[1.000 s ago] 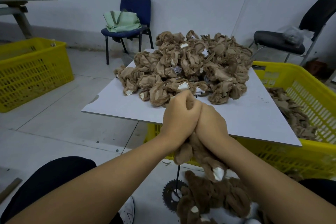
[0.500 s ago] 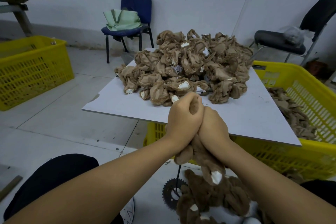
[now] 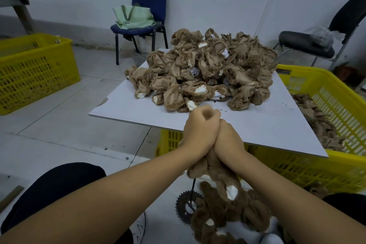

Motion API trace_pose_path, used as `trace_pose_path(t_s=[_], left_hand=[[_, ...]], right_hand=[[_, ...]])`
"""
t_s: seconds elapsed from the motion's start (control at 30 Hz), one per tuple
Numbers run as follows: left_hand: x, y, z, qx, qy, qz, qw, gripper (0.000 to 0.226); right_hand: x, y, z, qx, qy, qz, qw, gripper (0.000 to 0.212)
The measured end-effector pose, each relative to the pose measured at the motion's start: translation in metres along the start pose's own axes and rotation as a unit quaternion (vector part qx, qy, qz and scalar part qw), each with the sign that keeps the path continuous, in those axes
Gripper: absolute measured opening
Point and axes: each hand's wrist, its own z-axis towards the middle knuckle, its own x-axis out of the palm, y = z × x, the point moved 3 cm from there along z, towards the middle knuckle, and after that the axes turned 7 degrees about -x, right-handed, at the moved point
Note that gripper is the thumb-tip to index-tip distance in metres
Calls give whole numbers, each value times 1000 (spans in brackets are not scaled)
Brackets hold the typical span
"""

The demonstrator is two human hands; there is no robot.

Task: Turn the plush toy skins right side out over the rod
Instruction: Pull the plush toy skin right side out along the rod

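My left hand (image 3: 199, 132) and my right hand (image 3: 229, 141) are clenched together around one brown plush toy skin (image 3: 219, 178), whose furry body and white-tipped limb hang below my fists. A bit of fur shows in the top of my left fist. A thin dark rod (image 3: 193, 190) stands under my hands on a toothed sprocket base (image 3: 183, 207); its upper part is hidden inside the skin. A heap of inside-out tan skins (image 3: 204, 73) lies on the white board (image 3: 263, 125) just beyond my hands. Furry brown turned skins (image 3: 223, 218) lie on the floor below.
A yellow crate (image 3: 324, 103) with more tan skins sits under and right of the board. Another yellow crate (image 3: 33, 71) stands at the left. A blue chair (image 3: 146, 24) with a green bag and a dark chair (image 3: 315, 43) stand by the wall. My knees flank the rod.
My two clasped hands have risen a little and moved slightly forward towards the heap, still gripping the same skin; the hanging limbs shifted with them.
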Motion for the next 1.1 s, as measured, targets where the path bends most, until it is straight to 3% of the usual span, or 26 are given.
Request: trace_pose_path(t_s=[0.2, 0.37, 0.5, 0.67, 0.77, 0.9, 1.0, 1.1], left_hand=[[-8, -25, 21, 13, 46, -75, 996, 35], [0, -13, 17, -25, 118, -14, 993, 33], [1, -5, 12, -19, 112, -14, 993, 46], [5, 9, 8, -49, 120, 8, 992, 28], [4, 15, 7, -40, 125, 31, 991, 18], [1, 17, 8, -49, 129, 21, 990, 17], [0, 11, 7, -77, 111, 24, 991, 18], [0, 0, 10, -120, 102, 1, 987, 11]], right_hand=[[-21, 8, 9, 7, -40, -36, 999, 19], [-7, 1, 4, 23, 35, -50, 998, 25], [2, -3, 4, 18, 47, -8, 999, 11], [5, -9, -6, -27, 41, 37, 998, 23], [10, -12, -2, -5, 36, 61, 997, 7], [16, -15, 5, 32, 51, 43, 997, 17], [16, -12, 7, 27, 46, 20, 998, 7], [6, -7, 12, 43, 34, -25, 998, 24]])
